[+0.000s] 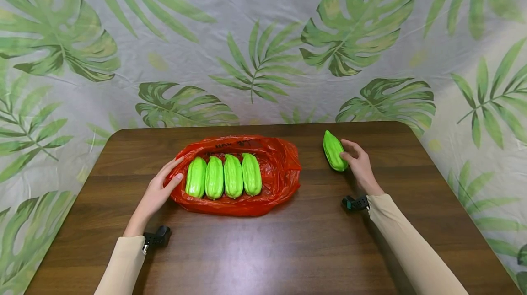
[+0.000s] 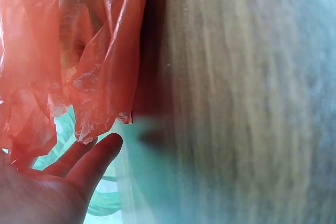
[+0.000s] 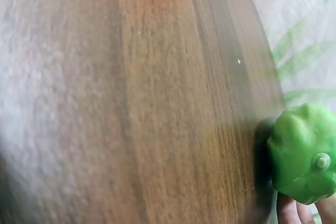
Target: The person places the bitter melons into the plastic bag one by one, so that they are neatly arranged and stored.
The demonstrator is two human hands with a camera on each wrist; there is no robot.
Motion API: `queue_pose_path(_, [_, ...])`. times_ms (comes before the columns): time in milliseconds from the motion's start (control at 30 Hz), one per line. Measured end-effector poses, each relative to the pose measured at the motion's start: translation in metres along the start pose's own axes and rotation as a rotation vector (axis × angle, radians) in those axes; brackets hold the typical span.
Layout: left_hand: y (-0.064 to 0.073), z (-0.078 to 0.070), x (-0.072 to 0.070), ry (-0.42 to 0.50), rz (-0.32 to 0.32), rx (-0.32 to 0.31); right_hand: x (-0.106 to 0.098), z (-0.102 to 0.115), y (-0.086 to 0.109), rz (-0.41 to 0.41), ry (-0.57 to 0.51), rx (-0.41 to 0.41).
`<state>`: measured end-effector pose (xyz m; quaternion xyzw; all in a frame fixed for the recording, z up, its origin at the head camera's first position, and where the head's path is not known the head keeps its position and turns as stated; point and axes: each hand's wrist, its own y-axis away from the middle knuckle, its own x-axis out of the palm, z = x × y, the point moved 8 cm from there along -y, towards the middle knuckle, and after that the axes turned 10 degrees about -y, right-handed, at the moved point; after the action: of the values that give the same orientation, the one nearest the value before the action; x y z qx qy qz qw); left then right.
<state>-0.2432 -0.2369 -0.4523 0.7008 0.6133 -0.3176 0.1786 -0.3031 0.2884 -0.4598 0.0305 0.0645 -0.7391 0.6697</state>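
Note:
Inside a crinkled red plastic bag (image 1: 284, 180), opened wide on the table, several bright green bitter melons (image 1: 233, 176) lie side by side. My left hand (image 1: 162, 183) touches the bag's left rim, its fingers and thumb nearly straight; the left wrist view shows the thumb (image 2: 100, 163) beside the crumpled red film (image 2: 113, 51). To the right of the bag, my right hand (image 1: 358, 162) holds another bitter melon (image 1: 334, 152) by its right side, between thumb and fingers. In the right wrist view this melon's ribbed end (image 3: 299, 145) with its small nub hides most of the fingers.
The dark wood table (image 1: 255, 249) has rounded far corners. A leaf-print cloth (image 1: 280, 93) hangs behind its far edge and down both sides. Black bands with small cameras sit on the left wrist (image 1: 158, 238) and right wrist (image 1: 355, 203).

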Motion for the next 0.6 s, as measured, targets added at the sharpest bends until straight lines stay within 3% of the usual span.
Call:
queue_pose_path(500, [0.001, -0.001, 0.0, 0.001, -0.001, -0.002, 0.016, -0.004, 0.002, 0.081, 0.047, -0.009])
queue_pose_path(600, [0.002, 0.0, 0.0, -0.001, -0.002, 0.0, 0.022, 0.006, 0.008, 0.099, 0.021, -0.013])
